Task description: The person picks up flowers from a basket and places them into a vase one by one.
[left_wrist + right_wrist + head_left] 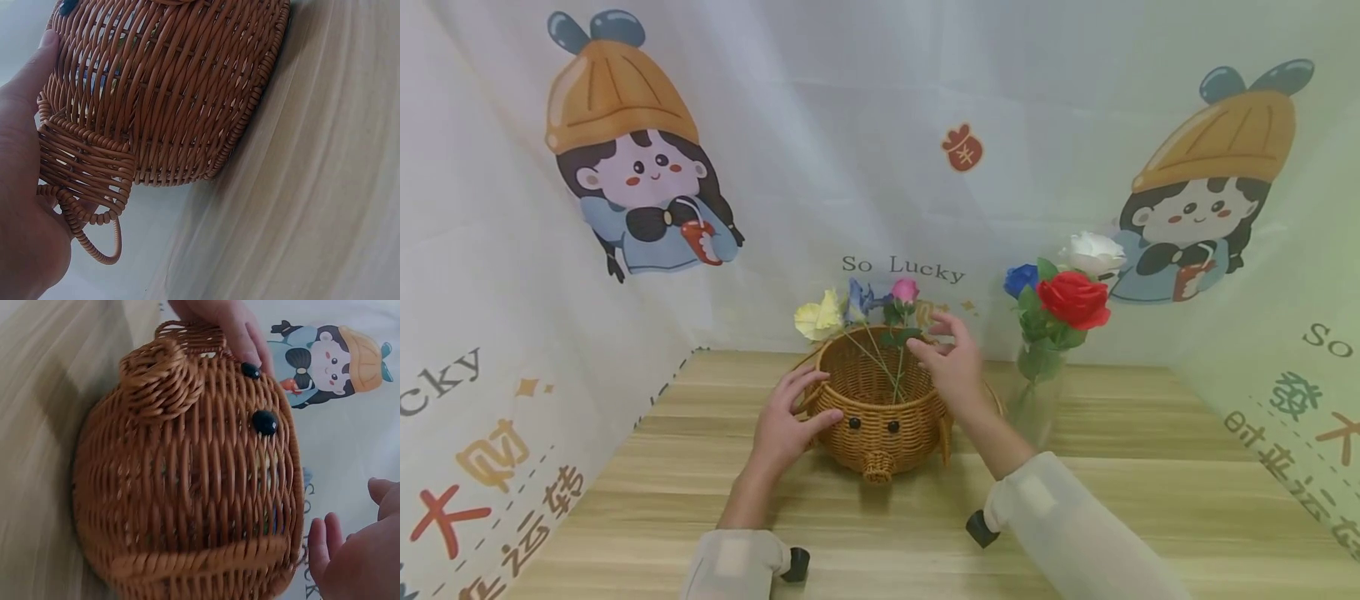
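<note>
A brown wicker basket with a pig's snout, black eyes and ears stands upright on the table. My left hand grips its left side, the thumb on the front weave and the other fingers behind the ear. Inside the basket lean a yellow flower, a bluish-purple flower and a pink rose, their stems crossing. Over the basket's right rim is my right hand, fingers apart and holding nothing, close beside the pink rose's leaves.
Right of the basket stands a clear vase holding a blue rose, a red rose and a white rose. Printed cloth hangs behind and on both sides of the wooden table.
</note>
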### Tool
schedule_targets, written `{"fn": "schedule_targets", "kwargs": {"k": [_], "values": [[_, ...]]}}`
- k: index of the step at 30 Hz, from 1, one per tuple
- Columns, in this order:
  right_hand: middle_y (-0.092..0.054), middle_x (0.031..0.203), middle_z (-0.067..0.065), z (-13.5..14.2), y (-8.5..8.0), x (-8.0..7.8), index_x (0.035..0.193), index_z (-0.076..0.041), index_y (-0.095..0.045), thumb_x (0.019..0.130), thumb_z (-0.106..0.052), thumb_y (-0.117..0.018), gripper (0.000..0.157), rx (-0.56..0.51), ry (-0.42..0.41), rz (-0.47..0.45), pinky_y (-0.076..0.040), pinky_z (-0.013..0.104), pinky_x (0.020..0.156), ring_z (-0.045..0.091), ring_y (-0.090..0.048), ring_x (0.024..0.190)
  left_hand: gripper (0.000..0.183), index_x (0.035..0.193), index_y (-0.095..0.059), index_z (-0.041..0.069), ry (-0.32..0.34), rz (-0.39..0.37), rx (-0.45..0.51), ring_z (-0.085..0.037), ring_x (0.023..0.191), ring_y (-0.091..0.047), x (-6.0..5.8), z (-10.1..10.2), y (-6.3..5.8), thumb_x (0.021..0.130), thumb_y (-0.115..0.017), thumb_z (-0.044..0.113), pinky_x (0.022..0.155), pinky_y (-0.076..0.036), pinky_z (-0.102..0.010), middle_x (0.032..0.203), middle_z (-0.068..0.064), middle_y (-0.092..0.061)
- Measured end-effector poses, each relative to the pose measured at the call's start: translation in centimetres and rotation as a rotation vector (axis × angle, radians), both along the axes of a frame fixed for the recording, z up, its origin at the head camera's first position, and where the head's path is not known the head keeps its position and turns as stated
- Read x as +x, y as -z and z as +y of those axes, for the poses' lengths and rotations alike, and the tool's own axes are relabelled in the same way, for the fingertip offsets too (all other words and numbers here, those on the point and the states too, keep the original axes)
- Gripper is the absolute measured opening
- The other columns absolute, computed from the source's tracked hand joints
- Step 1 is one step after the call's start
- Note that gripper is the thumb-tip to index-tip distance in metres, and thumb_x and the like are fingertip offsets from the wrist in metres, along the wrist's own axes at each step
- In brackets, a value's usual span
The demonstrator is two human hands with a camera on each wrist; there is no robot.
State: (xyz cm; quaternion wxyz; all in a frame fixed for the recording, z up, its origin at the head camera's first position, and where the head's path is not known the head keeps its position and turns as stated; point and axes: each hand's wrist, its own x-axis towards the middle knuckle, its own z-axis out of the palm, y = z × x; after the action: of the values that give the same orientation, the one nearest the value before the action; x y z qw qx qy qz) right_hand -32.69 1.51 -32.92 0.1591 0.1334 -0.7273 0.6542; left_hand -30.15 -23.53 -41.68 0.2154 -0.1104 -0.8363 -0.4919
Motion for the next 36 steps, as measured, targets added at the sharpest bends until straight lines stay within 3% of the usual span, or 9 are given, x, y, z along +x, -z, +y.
{"fn": "schedule_targets", "kwargs": {"k": [6, 12, 18, 22, 28, 36], "values": [[-0.056, 0.139, 0.022, -2.0, -0.4, -0.4, 0.148, -0.008, -0.053, 0.095, -0.011, -0.077, 0.058, 0.012, 0.008, -0.072, -0.065, 0.047, 0.086, 0.03, -0.072, 0.094, 0.056, 0.137, -0.067, 0.012, 0.002, 0.008, 0.009, -0.039, 0.15, -0.042, 0.0, 0.0, 0.0, 0.086, -0.088, 0.021, 0.111, -0.052, -0.057, 0.158, -0.012, -0.049], [-0.052, 0.145, 0.023, -2.6, -0.4, -0.7, 0.152, -0.008, -0.049, 0.096, -0.016, -0.077, 0.063, 0.024, 0.015, -0.138, -0.063, 0.052, 0.092, 0.033, -0.068, 0.1, 0.057, 0.137, -0.066, 0.01, 0.019, 0.015, 0.005, -0.041, 0.15, -0.042, -0.1, 0.2, 0.0, 0.085, -0.088, 0.021, 0.11, -0.053, -0.056, 0.158, -0.014, -0.049], [-0.05, 0.15, 0.022, -3.0, -0.6, -1.6, 0.156, -0.007, -0.044, 0.096, -0.019, -0.078, 0.07, 0.079, 0.008, -0.175, -0.063, 0.048, 0.093, 0.04, -0.065, 0.115, 0.058, 0.137, -0.066, 0.01, 0.004, 0.016, 0.007, -0.04, 0.149, -0.042, -0.2, 0.1, -0.1, 0.084, -0.089, 0.02, 0.111, -0.052, -0.056, 0.157, -0.012, -0.05], [-0.051, 0.153, 0.021, -3.0, -0.7, -2.1, 0.158, -0.007, -0.041, 0.095, -0.02, -0.079, 0.074, 0.14, 0.003, -0.217, -0.057, 0.052, 0.103, 0.041, -0.06, 0.127, 0.058, 0.137, -0.067, 0.011, 0.004, 0.024, -0.013, -0.04, 0.149, -0.042, -0.2, 0.1, -0.2, 0.084, -0.089, 0.022, 0.111, -0.052, -0.055, 0.158, -0.013, -0.05], [-0.05, 0.157, 0.019, -2.7, -0.8, -2.6, 0.163, -0.009, -0.032, 0.097, -0.017, -0.076, 0.08, 0.107, -0.068, -0.314, -0.042, 0.057, 0.121, 0.041, -0.047, 0.145, 0.059, 0.137, -0.066, 0.009, 0.017, 0.019, 0.004, -0.041, 0.15, -0.041, -0.2, 0.2, -0.3, 0.084, -0.089, 0.022, 0.111, -0.052, -0.055, 0.158, -0.014, -0.049], [-0.045, 0.161, 0.018, -3.0, -1.0, -2.9, 0.166, -0.009, -0.023, 0.099, -0.016, -0.074, 0.084, 0.065, -0.153, -0.403, -0.039, 0.062, 0.121, 0.041, -0.041, 0.15, 0.059, 0.138, -0.066, 0.01, -0.002, 0.017, -0.016, -0.041, 0.149, -0.042, 0.1, -0.1, -0.2, 0.085, -0.089, 0.023, 0.111, -0.052, -0.057, 0.158, -0.013, -0.05]]}}
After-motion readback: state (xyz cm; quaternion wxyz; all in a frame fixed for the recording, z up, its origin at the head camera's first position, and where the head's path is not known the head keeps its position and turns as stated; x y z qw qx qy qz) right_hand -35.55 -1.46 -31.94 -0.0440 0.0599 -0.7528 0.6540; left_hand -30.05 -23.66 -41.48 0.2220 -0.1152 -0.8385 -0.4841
